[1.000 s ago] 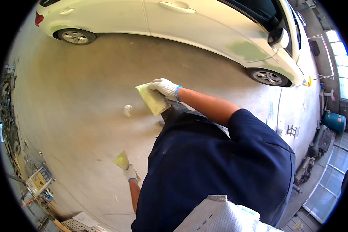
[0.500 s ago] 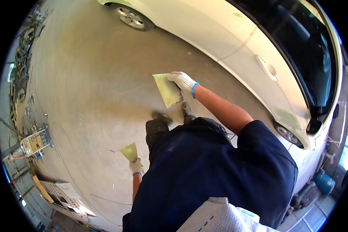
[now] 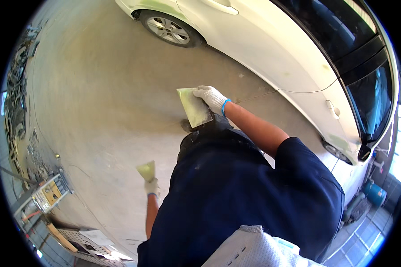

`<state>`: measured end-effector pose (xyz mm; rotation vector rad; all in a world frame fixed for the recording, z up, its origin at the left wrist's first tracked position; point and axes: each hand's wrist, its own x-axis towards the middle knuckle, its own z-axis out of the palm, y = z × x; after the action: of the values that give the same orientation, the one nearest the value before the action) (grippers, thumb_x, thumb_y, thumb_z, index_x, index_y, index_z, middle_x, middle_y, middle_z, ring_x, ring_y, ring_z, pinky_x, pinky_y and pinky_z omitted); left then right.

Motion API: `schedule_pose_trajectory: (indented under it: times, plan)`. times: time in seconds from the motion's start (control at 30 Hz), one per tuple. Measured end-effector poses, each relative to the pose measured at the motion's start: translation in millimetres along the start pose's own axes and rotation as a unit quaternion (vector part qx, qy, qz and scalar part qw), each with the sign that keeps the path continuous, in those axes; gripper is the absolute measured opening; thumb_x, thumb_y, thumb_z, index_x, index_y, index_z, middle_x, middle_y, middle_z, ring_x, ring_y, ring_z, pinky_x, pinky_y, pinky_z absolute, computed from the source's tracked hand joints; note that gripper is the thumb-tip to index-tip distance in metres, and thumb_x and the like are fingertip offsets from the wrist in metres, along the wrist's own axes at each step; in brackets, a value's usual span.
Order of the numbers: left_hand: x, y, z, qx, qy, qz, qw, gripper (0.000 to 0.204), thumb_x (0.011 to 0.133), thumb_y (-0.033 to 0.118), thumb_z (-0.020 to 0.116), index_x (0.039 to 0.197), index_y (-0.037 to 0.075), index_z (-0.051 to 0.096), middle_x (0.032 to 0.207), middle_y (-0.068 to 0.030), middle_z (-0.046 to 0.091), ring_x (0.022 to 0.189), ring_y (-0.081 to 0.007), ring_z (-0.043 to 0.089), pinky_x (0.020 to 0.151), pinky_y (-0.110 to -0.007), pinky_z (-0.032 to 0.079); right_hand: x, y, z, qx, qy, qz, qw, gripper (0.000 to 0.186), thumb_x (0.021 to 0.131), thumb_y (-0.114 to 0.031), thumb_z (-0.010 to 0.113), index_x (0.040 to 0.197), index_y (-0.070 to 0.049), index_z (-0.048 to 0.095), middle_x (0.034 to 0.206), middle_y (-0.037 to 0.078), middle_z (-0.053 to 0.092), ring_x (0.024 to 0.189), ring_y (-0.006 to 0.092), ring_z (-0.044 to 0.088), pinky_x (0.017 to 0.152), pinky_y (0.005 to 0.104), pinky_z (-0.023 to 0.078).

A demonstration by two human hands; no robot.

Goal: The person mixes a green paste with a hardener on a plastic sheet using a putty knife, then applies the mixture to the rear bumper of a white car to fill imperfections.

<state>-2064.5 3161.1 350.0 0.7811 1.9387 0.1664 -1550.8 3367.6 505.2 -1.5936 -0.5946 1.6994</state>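
My right hand [image 3: 213, 99], in a white knit glove with a blue cuff, is closed on the edge of a flat, roughly rectangular putty board [image 3: 193, 107]. Yellow-green filler smears cover the board, and its lower corner is dark. Farther left and lower, my left hand [image 3: 151, 186], gloved alike, grips the narrow end of a yellow-green putty spreader [image 3: 146, 170] that widens away from the fingers. Both tools are held above the floor, apart from each other. To the right stands a white car [image 3: 272, 58] with greenish patches on its bodywork; neither hand touches it.
A wheeled metal cart [image 3: 51, 193] stands at the left beside a perforated panel [image 3: 82, 242]. Dark car parts [image 3: 18, 93] lie heaped along the far left. A blue cylindrical machine [image 3: 374, 194] sits at the lower right. The car's wheel [image 3: 171, 31] rests on the concrete floor [image 3: 111, 98].
I have stepped along the car, so more of its wheel and doors shows. Both hands keep hold of their tools. The cart and panel have shifted right in the view.
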Motion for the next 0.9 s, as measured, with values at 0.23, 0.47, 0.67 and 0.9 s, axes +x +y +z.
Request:
schedule_pose_trajectory:
  times: [0.23,0.47,0.67,0.9]
  plan:
    - [183.5,289.6,-160.9,-0.02,0.11,0.118,0.987,0.015,0.088,0.016,0.066,0.094,0.004,0.061,0.062,-0.0029,0.056,0.048,-0.0138,0.055,0.042,-0.031,0.043,141.3,-85.2,50.5,0.077,0.061,-0.024,0.995,0.025,0.097,-0.022,0.06,0.11,-0.003,0.069,0.099,0.005,0.068,0.09,0.0149,0.062,0.079,0.0322,0.05]
    - [237.7,395.9,-178.3,-0.069,0.087,0.104,0.988,0.017,0.087,0.016,0.069,0.094,0.003,0.061,0.062,-0.0038,0.056,0.045,-0.0139,0.053,0.042,-0.031,0.042,287.4,-219.6,122.8,0.037,0.038,-0.045,0.998,0.023,0.097,-0.022,0.061,0.109,-0.004,0.069,0.093,0.002,0.067,0.084,0.014,0.06,0.076,0.0326,0.05]
    - [330.1,298.8,-209.8,0.176,0.178,0.117,0.961,0.018,0.084,0.021,0.07,0.094,0.007,0.064,0.074,-0.0059,0.061,0.053,-0.0172,0.059,0.046,-0.038,0.045,447.8,-351.1,227.1,-0.055,-0.066,-0.108,0.991,0.03,0.096,-0.02,0.061,0.116,0.001,0.067,0.102,0.007,0.07,0.093,0.0172,0.065,0.085,0.0348,0.053]
    - [456.4,367.9,-240.7,-0.004,0.065,-0.087,0.994,0.019,0.083,0.021,0.07,0.094,0.006,0.065,0.071,-0.0063,0.061,0.05,-0.0173,0.057,0.043,-0.037,0.044,611.2,-437.6,332.2,0.014,-0.077,-0.03,0.996,0.022,0.098,-0.021,0.061,0.107,-0.003,0.069,0.095,0.003,0.066,0.084,0.0138,0.061,0.076,0.0328,0.05]
